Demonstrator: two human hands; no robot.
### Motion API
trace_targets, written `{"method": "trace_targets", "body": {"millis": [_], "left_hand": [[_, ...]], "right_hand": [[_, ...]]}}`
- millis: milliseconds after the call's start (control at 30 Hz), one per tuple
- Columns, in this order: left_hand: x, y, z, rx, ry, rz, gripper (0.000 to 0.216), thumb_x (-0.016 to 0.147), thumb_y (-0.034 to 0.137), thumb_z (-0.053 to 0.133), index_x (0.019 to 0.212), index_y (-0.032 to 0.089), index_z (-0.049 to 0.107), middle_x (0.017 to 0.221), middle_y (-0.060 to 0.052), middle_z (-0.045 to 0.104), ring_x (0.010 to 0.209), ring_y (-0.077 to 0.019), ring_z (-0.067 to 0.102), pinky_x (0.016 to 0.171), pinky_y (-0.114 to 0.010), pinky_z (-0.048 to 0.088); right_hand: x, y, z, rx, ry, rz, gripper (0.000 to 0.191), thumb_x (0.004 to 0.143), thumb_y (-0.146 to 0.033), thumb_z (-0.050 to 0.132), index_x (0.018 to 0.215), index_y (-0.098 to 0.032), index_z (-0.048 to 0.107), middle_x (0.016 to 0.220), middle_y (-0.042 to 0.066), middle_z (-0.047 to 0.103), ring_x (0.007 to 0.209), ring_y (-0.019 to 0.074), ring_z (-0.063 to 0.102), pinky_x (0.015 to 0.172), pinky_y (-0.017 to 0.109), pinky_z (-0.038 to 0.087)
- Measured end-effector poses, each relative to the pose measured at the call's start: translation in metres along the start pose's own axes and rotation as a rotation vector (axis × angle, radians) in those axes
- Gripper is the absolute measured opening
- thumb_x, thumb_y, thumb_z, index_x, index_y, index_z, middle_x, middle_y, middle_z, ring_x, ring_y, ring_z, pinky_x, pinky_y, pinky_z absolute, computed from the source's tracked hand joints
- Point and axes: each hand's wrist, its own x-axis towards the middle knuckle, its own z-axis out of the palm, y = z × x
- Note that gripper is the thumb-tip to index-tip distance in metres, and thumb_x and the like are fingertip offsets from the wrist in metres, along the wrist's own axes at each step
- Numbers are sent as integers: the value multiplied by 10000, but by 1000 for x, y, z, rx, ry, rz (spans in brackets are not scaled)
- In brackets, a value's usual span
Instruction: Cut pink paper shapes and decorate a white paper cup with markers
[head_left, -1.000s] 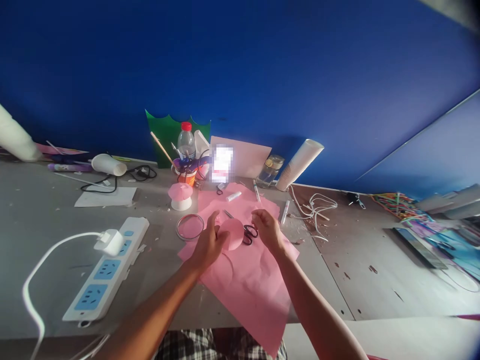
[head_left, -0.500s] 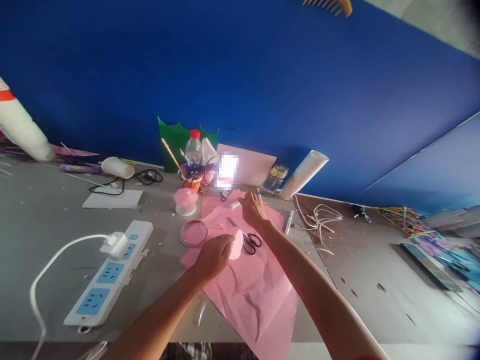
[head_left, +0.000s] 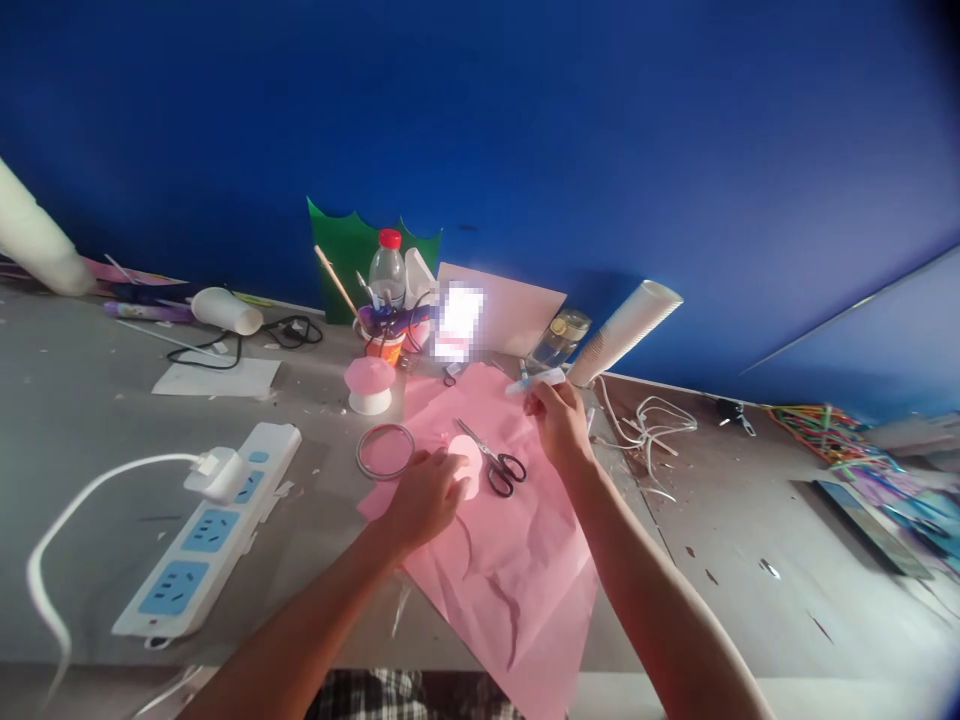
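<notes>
My left hand [head_left: 427, 497] is closed on the edge of a pale pink paper disc [head_left: 466, 468], thumb towards the right. My right hand [head_left: 559, 422] pinches a slim whitish pen-like tube [head_left: 546, 379] with a bluish part, held above the far right of the pink paper sheets [head_left: 536, 540]. Between the hands lie scissors [head_left: 504, 472] with black handles, blades pointing away to the left. A round ring-shaped rim [head_left: 385, 428] sits left of the disc. Behind it stands a white paper-cup piece with a pink faceted top [head_left: 369, 385].
At left lies a white power strip [head_left: 206, 535] with a plugged-in charger. Along the wall stand a red-capped bottle [head_left: 387, 272], a blurred bright screen [head_left: 458, 318], a glass jar [head_left: 561, 338] and stacked paper cups [head_left: 626, 330]. A white cable [head_left: 645, 430] and a phone [head_left: 870, 530] lie rightward.
My right hand has drawn back to the right and lifted the pen-like tube. My left hand stays on the paper disc. The view has shifted slightly.
</notes>
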Motion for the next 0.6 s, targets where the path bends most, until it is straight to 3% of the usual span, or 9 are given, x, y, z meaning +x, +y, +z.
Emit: {"method": "trace_targets", "body": {"millis": [67, 133, 233, 433, 600], "left_hand": [[1, 0, 0, -23, 15, -23, 241, 893, 244, 401, 1035, 191, 588, 1018, -96, 656, 911, -221, 621, 858, -375, 413], [1, 1, 0, -67, -6, -51, 264, 912, 289, 381, 1054, 182, 577, 940, -87, 662, 831, -212, 622, 784, -352, 438], [1, 1, 1, -106, 9, -73, 324, 928, 284, 325, 1158, 169, 522, 761, -47, 652, 748, -203, 609, 733, -336, 446], [1, 2, 2, -127, 43, -115, 380, 830, 147, 393, 1199, 119, 474, 543, 39, 526, 529, -159, 506, 616, -288, 435], [1, 5, 3, -74, 34, -77, 231, 822, 173, 473, 1024, 169, 584, 638, -9, 616, 663, -177, 581, 705, -305, 452]], "right_hand": [[-29, -5, -8, 314, -96, 163, 242, 802, -385, 498, 635, -220, 443, 498, -45, 424, 471, 127, 427, 519, 280, 391], [-55, -5, -10, 493, -188, 312, 243, 772, -346, 555, 591, -207, 471, 476, -30, 456, 464, 125, 452, 493, 271, 374], [-78, 0, -9, 706, -187, 421, 224, 749, -317, 599, 578, -184, 542, 491, -7, 527, 471, 118, 475, 503, 265, 384], [-76, 14, -7, 889, -177, 504, 208, 714, -321, 635, 570, -174, 603, 498, -5, 561, 479, 115, 491, 504, 256, 388], [-78, 20, -8, 964, -259, 561, 164, 734, -309, 614, 632, -183, 594, 490, -15, 558, 471, 117, 484, 513, 265, 385]]}}
